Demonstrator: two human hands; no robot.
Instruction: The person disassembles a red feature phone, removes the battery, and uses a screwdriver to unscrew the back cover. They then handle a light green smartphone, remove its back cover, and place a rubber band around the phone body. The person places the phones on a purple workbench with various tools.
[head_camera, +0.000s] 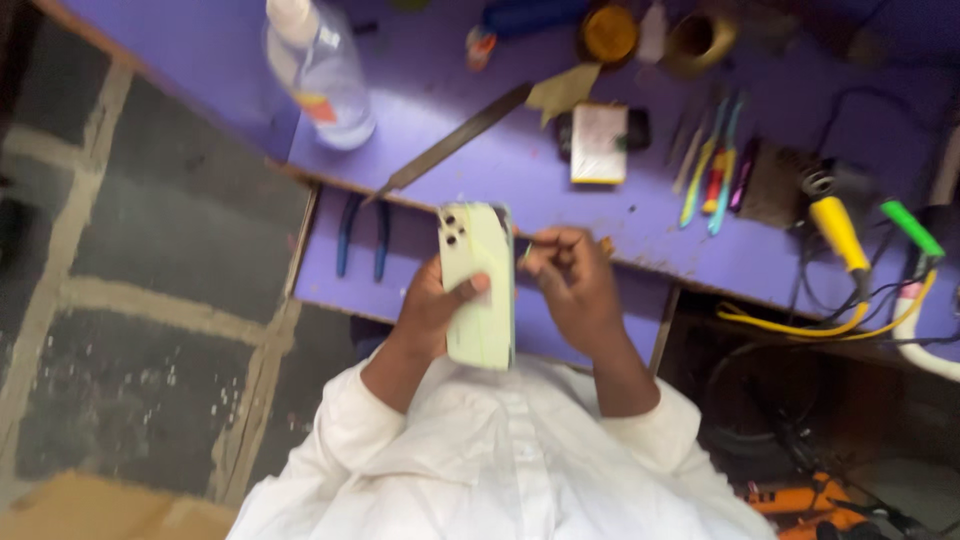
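Because the left hand (432, 305) wraps the pale green smartphone (480, 285) from behind with the thumb laid across its back, the phone stands upright and steady, its camera end at 12 o'clock and its right edge free. The right hand (572, 285), at 3 o'clock of the phone, is closed narrow around a thin tool (530, 243) whose tip meets that free edge near the top; the picture is too blurred to tell the kind of tool. The phone back looks smooth and glossy, with rounded corners and dark round lenses. At 12 o'clock of the hands lies the purple workbench (480, 150), matt and dusty, carrying a long flat metal file (455, 140), a clear plastic bottle (325, 75) and colourful tweezers (712, 165).
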